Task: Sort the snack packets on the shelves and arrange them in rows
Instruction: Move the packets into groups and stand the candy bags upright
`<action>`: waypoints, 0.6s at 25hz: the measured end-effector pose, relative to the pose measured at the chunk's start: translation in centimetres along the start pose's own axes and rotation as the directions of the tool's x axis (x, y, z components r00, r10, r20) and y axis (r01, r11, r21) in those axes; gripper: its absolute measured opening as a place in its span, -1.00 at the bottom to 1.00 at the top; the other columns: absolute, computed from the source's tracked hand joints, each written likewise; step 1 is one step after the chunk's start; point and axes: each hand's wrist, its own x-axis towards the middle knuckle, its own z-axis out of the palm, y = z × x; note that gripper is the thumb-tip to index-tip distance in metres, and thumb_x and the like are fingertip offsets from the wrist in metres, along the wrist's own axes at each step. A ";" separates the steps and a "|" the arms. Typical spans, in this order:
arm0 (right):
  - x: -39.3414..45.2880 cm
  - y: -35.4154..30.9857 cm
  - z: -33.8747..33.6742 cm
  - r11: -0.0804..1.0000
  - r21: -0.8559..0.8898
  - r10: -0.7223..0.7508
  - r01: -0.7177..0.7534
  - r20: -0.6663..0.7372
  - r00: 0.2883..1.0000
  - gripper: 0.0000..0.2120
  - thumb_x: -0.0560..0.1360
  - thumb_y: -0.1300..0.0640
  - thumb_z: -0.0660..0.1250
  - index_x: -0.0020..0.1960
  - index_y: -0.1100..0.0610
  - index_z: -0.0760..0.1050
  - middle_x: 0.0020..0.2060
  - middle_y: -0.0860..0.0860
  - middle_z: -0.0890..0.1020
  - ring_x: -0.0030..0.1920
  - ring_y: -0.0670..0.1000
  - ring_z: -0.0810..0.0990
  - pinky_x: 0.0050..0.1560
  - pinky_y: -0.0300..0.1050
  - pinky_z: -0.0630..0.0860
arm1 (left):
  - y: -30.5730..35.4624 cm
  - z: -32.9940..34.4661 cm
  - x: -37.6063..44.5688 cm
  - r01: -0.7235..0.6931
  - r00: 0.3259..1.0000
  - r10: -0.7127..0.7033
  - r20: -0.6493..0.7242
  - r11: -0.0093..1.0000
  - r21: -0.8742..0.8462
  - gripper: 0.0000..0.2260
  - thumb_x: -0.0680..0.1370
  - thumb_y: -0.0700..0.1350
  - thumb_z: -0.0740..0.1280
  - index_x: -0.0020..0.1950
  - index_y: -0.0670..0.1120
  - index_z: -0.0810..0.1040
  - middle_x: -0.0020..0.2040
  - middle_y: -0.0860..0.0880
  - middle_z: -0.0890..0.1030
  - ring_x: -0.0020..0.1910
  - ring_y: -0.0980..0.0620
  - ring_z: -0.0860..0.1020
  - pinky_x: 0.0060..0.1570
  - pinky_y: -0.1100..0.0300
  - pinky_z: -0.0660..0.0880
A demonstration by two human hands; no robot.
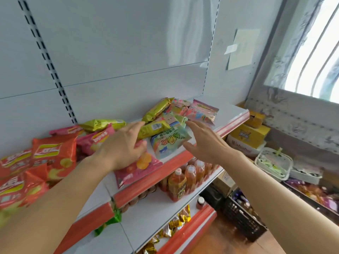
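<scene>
The left hand (121,149) rests on a pink packet (139,171) at the shelf (233,123) edge, fingers loosely curved, thumb on its top, steadying it. The right hand (205,143), fingers spread, holds nothing, beside a blue packet (168,143), probably to slide it into line.

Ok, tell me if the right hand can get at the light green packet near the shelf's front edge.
Probably yes. The right hand is open just right of the light green packet, nothing between them. A yellow-green packet overlaps its top left corner, but its right side is bare.
</scene>
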 end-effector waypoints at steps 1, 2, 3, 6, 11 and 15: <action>1.2 1.3 0.3 1.000 -0.018 -0.024 0.024 -0.008 1.000 -0.34 0.60 -0.12 0.28 0.60 0.05 0.13 0.55 0.04 0.26 0.54 0.13 0.20 0.50 0.15 0.27 | 0.3 0.8 1.6 -0.017 1.000 0.017 0.006 1.000 0.001 -0.39 0.62 0.08 0.27 0.62 -0.05 0.18 0.58 -0.05 0.31 0.53 -0.05 0.31 0.46 0.07 0.30; 2.7 2.8 0.4 0.999 -0.034 -0.038 0.038 -0.017 0.999 -0.34 0.58 -0.11 0.30 0.59 0.03 0.15 0.54 0.05 0.27 0.55 0.13 0.18 0.51 0.18 0.25 | 0.7 1.5 3.5 -0.035 0.999 0.035 0.011 0.999 0.002 -0.38 0.62 0.10 0.26 0.62 -0.04 0.15 0.59 -0.03 0.28 0.54 -0.02 0.30 0.47 0.07 0.30; 4.2 4.2 0.3 0.999 -0.040 -0.030 0.029 -0.016 0.999 -0.35 0.57 -0.07 0.32 0.58 0.02 0.18 0.53 0.06 0.27 0.55 0.14 0.16 0.51 0.20 0.24 | 1.1 2.1 5.4 -0.047 0.999 0.047 0.020 0.999 0.002 -0.36 0.62 0.14 0.25 0.63 -0.03 0.13 0.60 -0.01 0.25 0.55 0.00 0.28 0.48 0.07 0.29; 8.2 8.7 -0.2 0.998 -0.030 0.057 -0.058 -0.012 0.998 -0.32 0.48 0.03 0.34 0.55 -0.03 0.21 0.52 0.06 0.26 0.53 0.16 0.14 0.44 0.27 0.28 | 2.4 3.9 9.9 -0.063 0.989 0.051 0.140 0.995 0.082 -0.16 0.51 0.42 0.16 0.65 0.04 -0.01 0.65 -0.01 0.11 0.60 0.01 0.14 0.55 0.03 0.18; 12.9 13.6 0.6 0.998 -0.023 0.066 -0.063 0.100 0.993 -0.17 0.31 -0.09 0.33 0.54 -0.11 0.15 0.52 0.05 0.25 0.51 0.21 0.19 0.41 0.28 0.32 | 4.2 5.7 12.9 -0.079 0.935 -0.025 0.355 0.958 0.276 -0.03 0.27 0.64 0.12 0.52 0.42 -0.30 0.66 -0.01 -0.12 0.64 -0.12 -0.07 0.53 -0.29 0.05; 16.5 15.6 2.0 0.990 0.027 -0.140 0.137 0.116 0.983 -0.27 0.34 0.02 0.32 0.50 -0.07 0.27 0.42 0.01 0.42 0.41 0.18 0.38 0.35 0.19 0.38 | 3.7 4.4 14.8 0.088 0.934 -0.216 0.284 0.911 0.404 -0.05 0.33 0.49 0.32 0.60 0.30 -0.07 0.64 -0.04 0.03 0.60 -0.09 0.09 0.48 -0.20 0.25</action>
